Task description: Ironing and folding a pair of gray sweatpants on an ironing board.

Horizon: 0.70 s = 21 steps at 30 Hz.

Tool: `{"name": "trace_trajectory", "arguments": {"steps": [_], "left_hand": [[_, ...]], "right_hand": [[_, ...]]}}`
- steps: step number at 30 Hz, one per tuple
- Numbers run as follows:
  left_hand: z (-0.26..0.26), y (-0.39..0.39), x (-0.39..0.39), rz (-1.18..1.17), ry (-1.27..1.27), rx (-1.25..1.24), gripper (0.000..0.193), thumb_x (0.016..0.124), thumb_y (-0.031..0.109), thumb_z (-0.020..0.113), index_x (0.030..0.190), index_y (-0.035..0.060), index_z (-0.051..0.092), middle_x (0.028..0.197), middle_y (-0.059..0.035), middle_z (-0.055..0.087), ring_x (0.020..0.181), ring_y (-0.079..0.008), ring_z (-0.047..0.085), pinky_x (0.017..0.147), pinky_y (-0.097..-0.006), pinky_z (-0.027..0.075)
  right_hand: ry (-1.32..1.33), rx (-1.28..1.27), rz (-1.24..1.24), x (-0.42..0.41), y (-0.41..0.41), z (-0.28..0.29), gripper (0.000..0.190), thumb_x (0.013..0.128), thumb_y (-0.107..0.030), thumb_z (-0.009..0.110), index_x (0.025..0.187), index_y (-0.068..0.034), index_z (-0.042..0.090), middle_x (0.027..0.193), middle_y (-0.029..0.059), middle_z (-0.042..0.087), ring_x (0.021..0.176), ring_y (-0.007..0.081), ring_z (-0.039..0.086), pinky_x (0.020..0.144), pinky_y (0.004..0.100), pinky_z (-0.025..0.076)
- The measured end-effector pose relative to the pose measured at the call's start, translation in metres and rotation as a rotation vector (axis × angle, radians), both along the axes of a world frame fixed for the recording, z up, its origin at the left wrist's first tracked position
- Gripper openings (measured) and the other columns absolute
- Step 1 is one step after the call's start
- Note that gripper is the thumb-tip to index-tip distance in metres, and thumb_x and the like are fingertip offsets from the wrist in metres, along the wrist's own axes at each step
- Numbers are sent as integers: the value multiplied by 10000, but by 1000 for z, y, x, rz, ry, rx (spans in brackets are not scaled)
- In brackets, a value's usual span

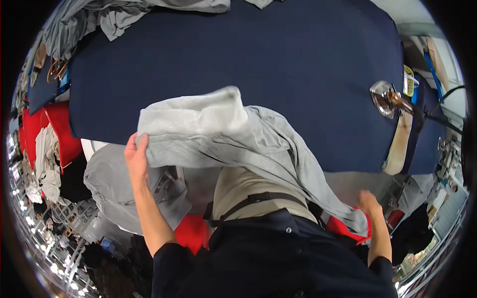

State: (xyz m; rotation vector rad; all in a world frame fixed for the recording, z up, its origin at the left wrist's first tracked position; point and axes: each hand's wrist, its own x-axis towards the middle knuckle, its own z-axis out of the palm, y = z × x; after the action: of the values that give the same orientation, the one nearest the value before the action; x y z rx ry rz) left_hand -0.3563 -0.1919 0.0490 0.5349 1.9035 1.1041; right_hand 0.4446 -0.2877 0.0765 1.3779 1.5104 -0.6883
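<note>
A light grey cloth garment [223, 138] stretches across the front of the ironing table and in front of my waist. At its left end, my left hand [137, 156] pinches the edge between thumb and fingers. From there the cloth runs over the table's front edge and trails down to the right in a narrow length. My right hand [369, 203] is low at the right with its fingers curled, close to that trailing end. Whether it grips any cloth is hidden from this angle.
The ironing table [268, 52] has a navy cover. A steam iron [385, 98] stands at its right end, beside a narrow padded board [398, 149]. More grey garments [126, 15] lie at the far left edge. Grey cloth [111, 182] hangs below the table at left.
</note>
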Motion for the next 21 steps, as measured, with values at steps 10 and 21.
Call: {"name": "trace_trajectory", "arguments": {"steps": [10,21], "left_hand": [[-2,-8,8,-233,-66,72,235,994,176,648,1143,-6,645,1020,6,679,905,-56,576,808,-222,447],[-62,-118,70,-503,-5,-43,182,881,62,707,1037,-25,668,803,-44,672,751,-93,573,688,-270,485]], "right_hand": [[1137,839,-14,-442,194,-30,693,846,-411,768,1334,20,532,1270,203,609,1172,375,571,976,468,470],[1077,30,-1067,-305,22,-45,446,862,-95,679,1275,2,541,1130,36,620,1023,106,564,873,289,483]]}}
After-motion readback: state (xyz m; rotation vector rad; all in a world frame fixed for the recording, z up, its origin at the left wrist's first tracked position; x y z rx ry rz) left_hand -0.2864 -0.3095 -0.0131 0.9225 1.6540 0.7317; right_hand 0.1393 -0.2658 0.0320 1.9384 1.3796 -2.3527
